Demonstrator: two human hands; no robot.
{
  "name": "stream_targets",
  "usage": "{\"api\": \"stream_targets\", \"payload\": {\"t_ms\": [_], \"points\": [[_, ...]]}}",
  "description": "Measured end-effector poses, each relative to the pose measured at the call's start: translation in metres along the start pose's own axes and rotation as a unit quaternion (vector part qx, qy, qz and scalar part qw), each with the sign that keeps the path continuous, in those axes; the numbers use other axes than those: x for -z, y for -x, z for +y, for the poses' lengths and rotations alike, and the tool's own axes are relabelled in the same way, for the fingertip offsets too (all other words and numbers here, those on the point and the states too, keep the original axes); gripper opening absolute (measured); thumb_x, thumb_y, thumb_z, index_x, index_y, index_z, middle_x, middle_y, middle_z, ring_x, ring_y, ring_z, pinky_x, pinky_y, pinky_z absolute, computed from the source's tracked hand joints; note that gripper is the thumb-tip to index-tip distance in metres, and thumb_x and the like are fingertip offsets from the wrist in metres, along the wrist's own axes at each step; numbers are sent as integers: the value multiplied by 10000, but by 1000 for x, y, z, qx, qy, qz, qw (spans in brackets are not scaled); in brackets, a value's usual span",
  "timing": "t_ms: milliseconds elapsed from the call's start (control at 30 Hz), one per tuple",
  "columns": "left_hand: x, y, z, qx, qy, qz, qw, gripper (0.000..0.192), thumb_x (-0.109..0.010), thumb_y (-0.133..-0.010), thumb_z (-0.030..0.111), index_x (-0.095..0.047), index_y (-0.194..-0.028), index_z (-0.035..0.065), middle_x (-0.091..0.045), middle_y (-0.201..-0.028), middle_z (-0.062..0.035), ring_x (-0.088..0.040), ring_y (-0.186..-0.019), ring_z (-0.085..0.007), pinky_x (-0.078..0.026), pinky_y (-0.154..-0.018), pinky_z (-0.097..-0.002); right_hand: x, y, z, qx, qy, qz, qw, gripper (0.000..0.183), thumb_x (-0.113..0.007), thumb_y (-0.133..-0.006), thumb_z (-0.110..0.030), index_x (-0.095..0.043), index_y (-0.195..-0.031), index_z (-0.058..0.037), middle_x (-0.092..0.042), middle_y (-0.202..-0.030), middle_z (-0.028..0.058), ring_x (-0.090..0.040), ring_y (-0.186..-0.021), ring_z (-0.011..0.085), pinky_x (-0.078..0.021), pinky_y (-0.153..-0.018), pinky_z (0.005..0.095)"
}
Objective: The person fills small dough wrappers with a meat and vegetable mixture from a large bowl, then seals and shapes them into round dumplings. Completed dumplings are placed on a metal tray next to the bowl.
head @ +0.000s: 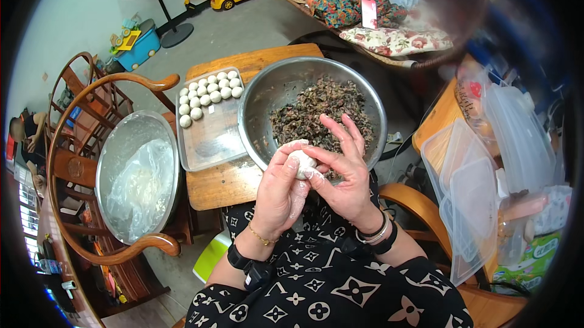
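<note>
Between my two hands is a white dough ball (pixel 305 163), held just over the near rim of a big steel bowl (pixel 260 86). My left hand (pixel 285 182) cups the ball, its thumb against the side. The thumb and index finger of my right hand (pixel 344 177) pinch the ball's edge, while its other fingers stretch upward. Chopped dark filling (pixel 319 109) lies in the bowl. Left of it, a clear plastic tray (pixel 210 145) carries several rows of round white dough balls (pixel 212 87) at its far end. Flour coats my fingers.
Both tray and bowl stand on a wooden table (pixel 219 191). On a wooden armchair (pixel 73 163) at left rests a metal basin (pixel 102 173) with a plastic bag of dough or flour (pixel 141 191). Plastic lids (pixel 470 200) lie at right. A person (pixel 34 145) is at far left.
</note>
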State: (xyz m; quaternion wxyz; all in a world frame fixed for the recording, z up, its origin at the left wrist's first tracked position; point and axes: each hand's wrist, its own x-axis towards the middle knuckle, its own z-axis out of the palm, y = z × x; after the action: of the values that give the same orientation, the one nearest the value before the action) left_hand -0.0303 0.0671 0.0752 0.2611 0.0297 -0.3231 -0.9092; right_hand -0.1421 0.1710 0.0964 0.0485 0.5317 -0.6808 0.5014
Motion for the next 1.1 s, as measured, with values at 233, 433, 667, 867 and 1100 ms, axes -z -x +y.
{"api": "stream_targets", "payload": {"t_ms": [233,433,667,867,1100], "points": [[-5,0,3,23,51,-2,998,445,-469,-1082,235,-414,-1448,-13,-595,-1285,-171,-620,-1179,-281,-496,-1048,-402,-6,-1,4,-52,-73,-3,996,398,-774,-760,-92,-743,-1157,-117,-513,-1492,179,-330,-1449,418,-258,-1188,525],[0,-1,-1,12,101,-24,995,502,-426,-1091,268,-390,-1477,-51,-583,-1312,-183,-595,-1190,-279,-468,-1069,-406,-8,1,-4,-39,-38,22,998,400,-787,-743,-89,-737,-1140,-110,-517,-1486,178,-337,-1443,421,-267,-1182,529],[-5,2,-1,16,19,13,1000,507,-420,-1092,245,-354,-1500,-48,-573,-1335,-178,-588,-1207,-280,-460,-1074,-419,-11,3,9,-21,-29,20,999,307,-731,-845,-134,-730,-1150,-100,-519,-1482,182,-354,-1441,411,-273,-1178,521],[2,0,-1,6,89,14,996,508,-408,-1095,257,-346,-1512,-27,-548,-1376,-200,-546,-1280,-304,-417,-1125,-448,-9,5,6,-28,-54,42,997,350,-722,-889,-231,-721,-1211,-93,-498,-1493,200,-353,-1428,431,-261,-1179,532],[1,-1,-2,15,97,-10,995,509,-410,-1098,281,-344,-1505,-19,-507,-1435,-231,-468,-1380,-372,-377,-1167,-475,-8,9,1,44,62,30,997,373,-736,-857,-245,-749,-1204,-108,-475,-1510,205,-314,-1426,454,-241,-1174,540]]}}
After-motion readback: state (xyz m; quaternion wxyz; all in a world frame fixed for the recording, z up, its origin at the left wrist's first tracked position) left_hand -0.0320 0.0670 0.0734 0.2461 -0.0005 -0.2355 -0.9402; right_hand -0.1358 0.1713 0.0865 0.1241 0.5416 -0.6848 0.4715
